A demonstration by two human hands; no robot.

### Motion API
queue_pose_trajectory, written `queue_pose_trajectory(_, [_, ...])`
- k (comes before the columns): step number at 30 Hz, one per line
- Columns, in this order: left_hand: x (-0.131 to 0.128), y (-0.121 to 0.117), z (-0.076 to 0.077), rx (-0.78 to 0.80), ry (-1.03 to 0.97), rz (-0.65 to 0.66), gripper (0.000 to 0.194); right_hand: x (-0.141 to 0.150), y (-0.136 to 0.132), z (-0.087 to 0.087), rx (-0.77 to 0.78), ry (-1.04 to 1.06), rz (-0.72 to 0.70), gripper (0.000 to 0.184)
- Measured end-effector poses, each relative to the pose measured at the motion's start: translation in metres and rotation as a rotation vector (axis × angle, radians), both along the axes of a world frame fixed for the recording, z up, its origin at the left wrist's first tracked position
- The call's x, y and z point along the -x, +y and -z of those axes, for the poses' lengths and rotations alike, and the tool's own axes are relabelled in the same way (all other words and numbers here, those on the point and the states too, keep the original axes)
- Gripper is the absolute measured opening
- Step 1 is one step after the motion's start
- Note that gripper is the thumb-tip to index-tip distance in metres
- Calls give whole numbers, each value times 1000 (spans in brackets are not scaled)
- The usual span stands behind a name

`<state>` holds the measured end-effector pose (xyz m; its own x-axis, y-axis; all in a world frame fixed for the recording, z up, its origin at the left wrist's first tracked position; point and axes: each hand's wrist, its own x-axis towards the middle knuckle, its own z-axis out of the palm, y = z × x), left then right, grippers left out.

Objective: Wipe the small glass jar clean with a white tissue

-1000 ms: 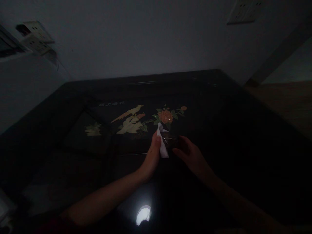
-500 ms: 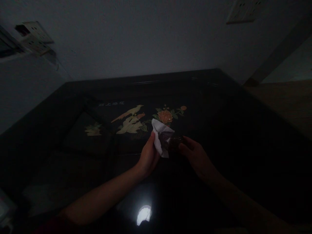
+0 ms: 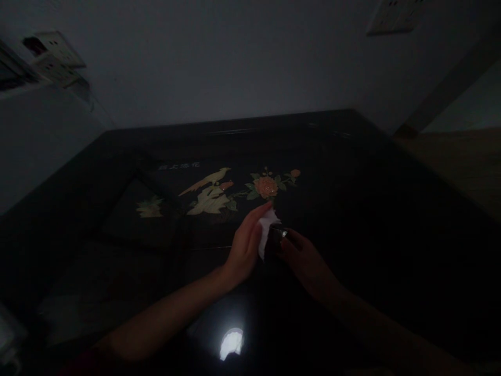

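In the dim head view, my left hand is closed around a white tissue, its fingers laid along the tissue's left side. The tissue presses against, or sits right beside, a small dark glossy object; the poor light hides its exact kind. My right hand grips that dark object from the right between thumb and fingers. Both hands are over the dark glossy tabletop, just below an inlaid flower.
A bird inlay and pale characters decorate the tabletop. Behind it rises a grey wall with power sockets at left and upper right. A bright light reflection shines near the front.
My left hand has moved up and right and folded over the tissue, which was spread wider before. My right hand has tilted the dark object and shifted slightly lower.
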<state>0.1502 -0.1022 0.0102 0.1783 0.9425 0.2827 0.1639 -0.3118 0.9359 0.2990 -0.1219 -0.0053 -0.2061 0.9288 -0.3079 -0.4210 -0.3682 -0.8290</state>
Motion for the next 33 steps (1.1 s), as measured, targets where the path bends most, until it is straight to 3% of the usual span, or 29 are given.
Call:
queue_pose_trajectory(5, [4,4,2,-413,272,107,44,2,0,1,29,-83,-6,26])
queue_pose_trajectory(8, [4,4,-1,-456,314,142,42,2,-1,4,1,-98,-2,27])
queue_pose_trajectory(13, [1,-2,-11,-256,207,121,38,2,-1,1,0,-107,29,27])
queue_pose_trajectory(22, [-9,-3,-10,316,-341,-84,42,-3,0,-14,-13,-189,1,51])
queue_pose_trajectory(28, [-14,5,-13,598,-663,0,40,-6,1,-9,-57,-138,-27,57])
queue_pose_trajectory(33, [-15,8,-16,708,-744,4,38,-6,3,1,-97,-107,-37,51])
